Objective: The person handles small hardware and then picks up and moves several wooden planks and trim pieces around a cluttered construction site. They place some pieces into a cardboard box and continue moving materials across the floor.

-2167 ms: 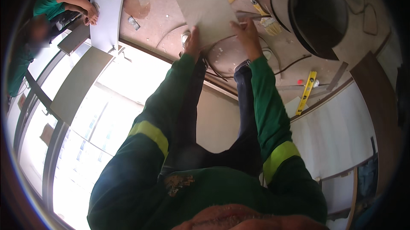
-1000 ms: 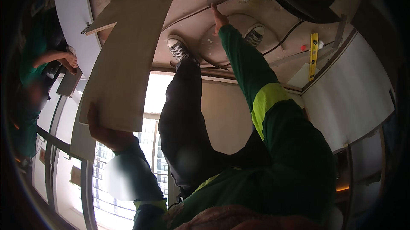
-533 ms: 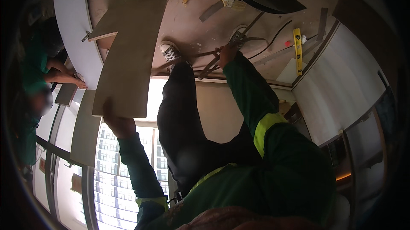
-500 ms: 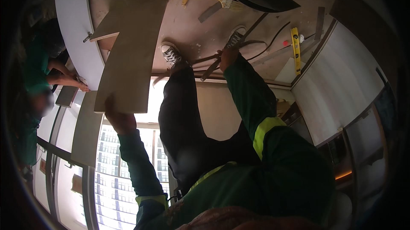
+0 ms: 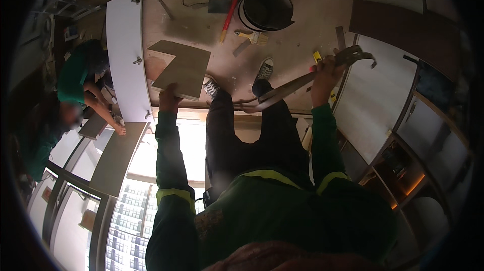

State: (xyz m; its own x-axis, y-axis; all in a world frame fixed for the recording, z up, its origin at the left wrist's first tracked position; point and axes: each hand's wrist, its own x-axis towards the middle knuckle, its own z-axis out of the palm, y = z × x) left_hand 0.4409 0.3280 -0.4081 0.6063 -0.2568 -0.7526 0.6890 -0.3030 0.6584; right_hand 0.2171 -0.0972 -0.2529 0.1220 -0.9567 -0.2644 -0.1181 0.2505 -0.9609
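A flat grey-brown board (image 5: 185, 72) with an angled notch on its left side extends ahead of me. My left hand (image 5: 169, 98) is closed on its near edge. On the right, my right hand (image 5: 325, 82) grips a bundle of long, thin brown strips (image 5: 287, 87). One end of the bundle curls beyond that hand. The other end slants down to the left, in front of my legs. Part of a yellow spirit level (image 5: 317, 57) shows behind the right hand and strips.
A black bucket (image 5: 265, 8), a brush (image 5: 252, 37) and a red-handled tool (image 5: 233, 14) are on the floor ahead. A long white panel with hinges (image 5: 126, 59) lies left, near a co-worker in green (image 5: 75, 77). Pale panels (image 5: 375, 94) stand right, below a dark board (image 5: 403, 29).
My right hand has raised the strips off the floor and moved right. The board in my left hand has shifted, with its far end now nearer. My view takes in more floor.
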